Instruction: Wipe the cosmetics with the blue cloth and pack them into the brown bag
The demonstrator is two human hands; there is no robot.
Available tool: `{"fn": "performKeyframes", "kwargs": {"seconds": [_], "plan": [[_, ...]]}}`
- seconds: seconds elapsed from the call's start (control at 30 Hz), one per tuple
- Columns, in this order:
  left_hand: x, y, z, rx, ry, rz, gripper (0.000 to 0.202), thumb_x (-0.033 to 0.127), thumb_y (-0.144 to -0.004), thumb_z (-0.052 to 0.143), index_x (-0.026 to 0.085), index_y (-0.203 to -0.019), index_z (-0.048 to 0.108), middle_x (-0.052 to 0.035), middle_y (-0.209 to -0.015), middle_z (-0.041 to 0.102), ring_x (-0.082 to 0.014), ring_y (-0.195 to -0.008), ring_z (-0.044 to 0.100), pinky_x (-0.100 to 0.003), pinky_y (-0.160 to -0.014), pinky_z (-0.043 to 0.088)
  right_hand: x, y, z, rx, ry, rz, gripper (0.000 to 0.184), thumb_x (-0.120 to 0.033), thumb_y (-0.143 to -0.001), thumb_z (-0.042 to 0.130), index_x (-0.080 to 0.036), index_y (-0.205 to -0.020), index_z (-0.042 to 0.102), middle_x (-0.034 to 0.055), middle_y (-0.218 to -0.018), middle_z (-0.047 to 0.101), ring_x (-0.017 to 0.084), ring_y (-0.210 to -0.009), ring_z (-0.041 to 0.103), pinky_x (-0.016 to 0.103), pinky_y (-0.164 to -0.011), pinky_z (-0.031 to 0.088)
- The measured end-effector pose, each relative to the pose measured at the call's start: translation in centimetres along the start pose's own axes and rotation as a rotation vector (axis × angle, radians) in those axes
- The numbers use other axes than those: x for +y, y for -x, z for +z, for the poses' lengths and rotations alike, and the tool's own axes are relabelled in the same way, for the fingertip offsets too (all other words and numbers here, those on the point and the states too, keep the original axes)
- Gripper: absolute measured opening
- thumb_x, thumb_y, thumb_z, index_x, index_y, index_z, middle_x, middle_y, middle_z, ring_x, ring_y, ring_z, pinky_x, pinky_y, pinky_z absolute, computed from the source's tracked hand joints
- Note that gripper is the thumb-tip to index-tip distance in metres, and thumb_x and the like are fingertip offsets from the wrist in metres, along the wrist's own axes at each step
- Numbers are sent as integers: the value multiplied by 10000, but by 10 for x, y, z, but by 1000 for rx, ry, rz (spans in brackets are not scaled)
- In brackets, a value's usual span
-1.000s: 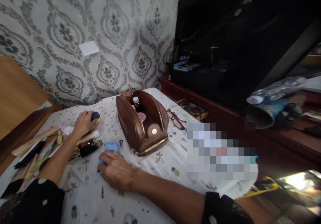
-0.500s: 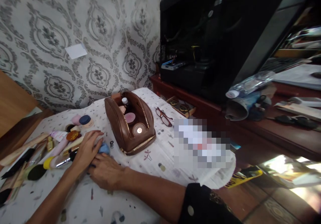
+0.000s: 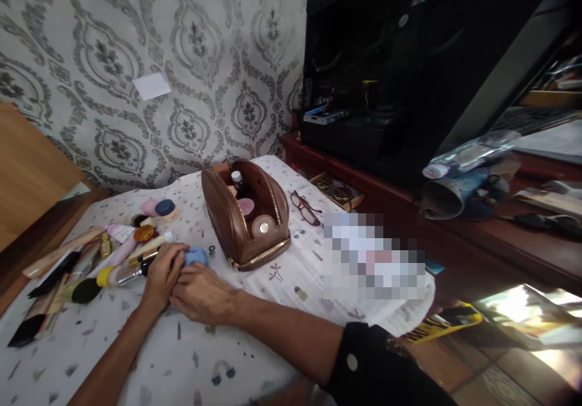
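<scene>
My left hand [image 3: 164, 274] and my right hand [image 3: 205, 294] are together low over the patterned cloth, fingers curled and touching. Between them is a small rounded blue thing [image 3: 196, 256], partly covered by my fingers; its kind is unclear. Just beyond stands a brown cosmetic bag [image 3: 227, 236], unzipped, with a white-capped bottle [image 3: 237, 179] and a round pink item [image 3: 246, 206] inside. Left of my hands lies a pile of makeup: a yellow-capped bottle [image 3: 119, 276], a dark-bristled brush [image 3: 85, 291], tubes and several other brushes. A blue-lidded jar [image 3: 166, 209] is behind the pile.
Eyeglasses [image 3: 305, 207] lie right of the bag, beside a blurred-out item [image 3: 375, 257]. A dark red wooden stand [image 3: 454, 260] carries a large black screen [image 3: 386, 79] and a plastic bottle [image 3: 473, 154]. A wooden panel [image 3: 36, 151] borders the left.
My view has shifted, so the scene sits further right. The fingers of my left hand are more curled against the blue thing, and more of it shows. The bag and makeup pile look unchanged.
</scene>
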State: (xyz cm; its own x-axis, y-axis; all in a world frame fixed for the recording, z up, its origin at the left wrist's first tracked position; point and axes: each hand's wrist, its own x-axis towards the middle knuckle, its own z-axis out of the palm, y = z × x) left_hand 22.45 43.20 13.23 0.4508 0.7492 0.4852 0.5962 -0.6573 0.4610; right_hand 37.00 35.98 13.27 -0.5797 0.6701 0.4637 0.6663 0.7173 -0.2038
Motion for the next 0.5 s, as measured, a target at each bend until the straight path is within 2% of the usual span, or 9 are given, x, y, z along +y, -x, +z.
{"fn": "performKeyframes", "kwargs": {"seconds": [0.13, 0.33, 0.4, 0.5], "plan": [[-2, 1, 3, 4, -1, 43, 290, 407, -965, 414, 239, -945, 649, -69, -940, 687, -254, -940, 625, -409, -887, 511, 2, 1, 1, 80, -45, 58, 236, -295, -973, 543, -139, -865, 684, 82, -872, 741, 210, -859, 657, 360, -845, 452], [-4, 2, 5, -9, -54, 159, 238, 315, -998, 409, 220, -963, 624, -62, -943, 664, -238, -948, 592, -396, -892, 487, -3, 8, 5, 220, -131, 2, 272, -270, -991, 520, -142, -795, 659, 69, -823, 738, 179, -804, 661, 335, -839, 447], [-6, 2, 7, 3, -82, 177, 218, 266, -990, 410, 212, -956, 619, -61, -920, 654, -236, -923, 583, -401, -876, 487, -9, 7, 1, 236, -118, -28, 290, -271, -1005, 491, -146, -802, 656, 65, -812, 731, 180, -795, 653, 340, -827, 454], [-9, 3, 9, 6, -118, 183, 185, 204, -963, 435, 211, -948, 620, -58, -910, 646, -234, -909, 578, -400, -871, 490, -23, -1, -12, 177, -53, -88, 288, -302, -1008, 490, -165, -812, 651, 68, -815, 710, 191, -830, 635, 355, -840, 473]]}}
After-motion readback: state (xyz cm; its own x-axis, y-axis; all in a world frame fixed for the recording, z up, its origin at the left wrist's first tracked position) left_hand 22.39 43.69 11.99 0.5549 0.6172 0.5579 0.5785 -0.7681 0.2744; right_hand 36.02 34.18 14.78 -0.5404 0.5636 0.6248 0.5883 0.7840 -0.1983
